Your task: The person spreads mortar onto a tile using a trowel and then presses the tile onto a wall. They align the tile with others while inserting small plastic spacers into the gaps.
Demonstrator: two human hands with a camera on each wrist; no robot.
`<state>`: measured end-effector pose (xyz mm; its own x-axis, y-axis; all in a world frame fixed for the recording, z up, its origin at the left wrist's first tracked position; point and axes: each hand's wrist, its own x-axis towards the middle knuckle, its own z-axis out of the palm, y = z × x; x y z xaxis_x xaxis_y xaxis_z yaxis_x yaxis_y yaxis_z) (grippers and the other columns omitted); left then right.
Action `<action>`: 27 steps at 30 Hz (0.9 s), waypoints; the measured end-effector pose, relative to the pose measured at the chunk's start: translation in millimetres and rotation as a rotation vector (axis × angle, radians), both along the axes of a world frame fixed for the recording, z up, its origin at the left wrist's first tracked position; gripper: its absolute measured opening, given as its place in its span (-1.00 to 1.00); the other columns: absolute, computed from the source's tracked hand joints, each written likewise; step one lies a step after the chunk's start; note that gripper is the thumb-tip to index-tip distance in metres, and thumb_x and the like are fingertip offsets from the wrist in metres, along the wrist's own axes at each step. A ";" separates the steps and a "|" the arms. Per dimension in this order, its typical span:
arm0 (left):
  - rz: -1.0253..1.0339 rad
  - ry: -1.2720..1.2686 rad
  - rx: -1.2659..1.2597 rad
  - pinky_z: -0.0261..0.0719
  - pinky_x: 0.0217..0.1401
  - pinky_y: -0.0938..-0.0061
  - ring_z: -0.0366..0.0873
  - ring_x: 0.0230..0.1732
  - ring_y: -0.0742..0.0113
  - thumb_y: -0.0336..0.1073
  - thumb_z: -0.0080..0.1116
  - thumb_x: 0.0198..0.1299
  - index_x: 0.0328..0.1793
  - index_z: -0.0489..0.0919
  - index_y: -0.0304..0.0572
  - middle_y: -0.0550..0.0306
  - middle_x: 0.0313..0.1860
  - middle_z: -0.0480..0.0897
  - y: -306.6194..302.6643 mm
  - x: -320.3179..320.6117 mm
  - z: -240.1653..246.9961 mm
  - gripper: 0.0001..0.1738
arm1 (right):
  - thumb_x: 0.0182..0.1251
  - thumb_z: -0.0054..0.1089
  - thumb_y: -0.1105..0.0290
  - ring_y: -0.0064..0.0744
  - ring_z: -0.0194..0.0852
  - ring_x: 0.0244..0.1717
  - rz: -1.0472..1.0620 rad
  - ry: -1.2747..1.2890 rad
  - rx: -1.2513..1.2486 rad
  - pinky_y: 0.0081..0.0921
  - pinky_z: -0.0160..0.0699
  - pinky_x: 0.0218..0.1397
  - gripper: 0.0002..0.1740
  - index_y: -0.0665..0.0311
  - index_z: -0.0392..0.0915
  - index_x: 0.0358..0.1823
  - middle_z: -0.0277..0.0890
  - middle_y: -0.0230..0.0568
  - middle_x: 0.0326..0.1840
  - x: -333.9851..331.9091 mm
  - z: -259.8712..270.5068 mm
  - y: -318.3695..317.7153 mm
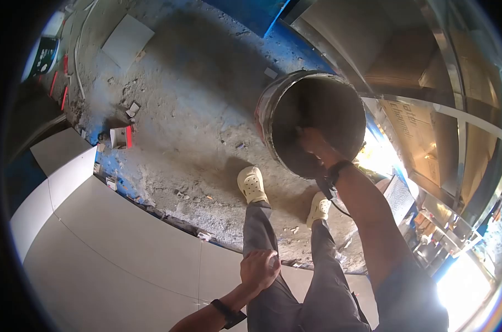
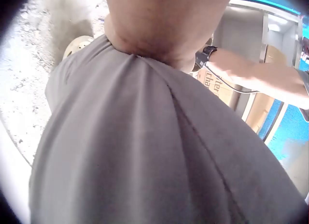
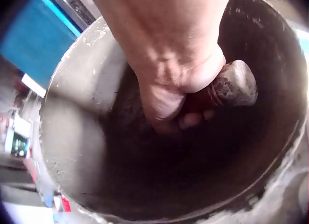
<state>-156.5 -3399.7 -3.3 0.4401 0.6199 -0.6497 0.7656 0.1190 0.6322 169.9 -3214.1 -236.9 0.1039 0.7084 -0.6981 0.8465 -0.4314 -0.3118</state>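
Note:
My right hand (image 1: 317, 143) reaches down inside a large round bucket (image 1: 265, 119). In the right wrist view the right hand (image 3: 169, 96) has its fingers curled round a reddish handle (image 3: 195, 102) with a thick, worn, rounded end (image 3: 236, 84). Whatever is at the handle's other end is lost in the dark of the bucket (image 3: 67, 151). My left hand (image 1: 259, 269) rests on the grey-trousered left leg near the knee, its fingers bent loosely. In the left wrist view the wrist lies against the trouser cloth (image 2: 135, 137), and the fingers are hidden.
Two cream clogs (image 1: 253, 185) stand on the rough, dusty floor (image 1: 179, 138). Metal-framed shelving with a cardboard box (image 1: 408, 130) is right of the bucket. Pale panels (image 1: 135, 243) run along the lower left. A small red and white box (image 1: 121, 138) and a square tile (image 1: 127, 41) lie left.

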 end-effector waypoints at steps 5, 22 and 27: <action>0.016 0.025 0.027 0.60 0.02 0.30 0.66 -0.10 0.21 -0.17 0.28 0.12 -0.21 0.66 -0.03 0.23 -0.25 0.71 -7.1 -2.5 -0.8 -0.82 | 0.18 0.22 0.24 -0.19 0.60 -0.41 -0.493 0.202 -0.097 -0.26 0.56 -0.36 -0.65 0.39 0.61 -0.15 0.61 0.02 -0.39 -15.4 28.2 2.6; -0.109 0.135 0.054 0.60 -0.14 0.15 0.67 -0.22 -0.02 -0.14 0.18 0.17 -0.23 0.65 0.02 0.04 -0.30 0.71 -102.2 43.8 -0.4 -0.84 | 0.03 0.28 0.25 0.10 0.61 -0.15 -0.389 0.338 0.195 -0.09 0.54 -0.11 -0.65 0.30 0.56 -0.18 0.62 0.10 -0.27 29.6 165.6 -113.2; -0.221 0.099 0.127 0.60 -0.19 0.11 0.67 -0.27 -0.10 -0.21 0.18 0.14 -0.26 0.65 -0.01 -0.04 -0.36 0.70 -138.7 59.8 -15.8 -0.88 | 0.07 0.36 0.18 0.00 0.59 -0.27 -0.444 0.471 0.239 -0.16 0.50 -0.21 -0.59 0.33 0.52 -0.16 0.59 0.05 -0.32 86.1 250.6 -204.8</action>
<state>-96.7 -3538.4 -19.2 0.5118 0.5949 -0.6198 0.8232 -0.1334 0.5518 256.0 -3418.8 13.7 0.1436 0.8092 -0.5698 0.3569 -0.5793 -0.7328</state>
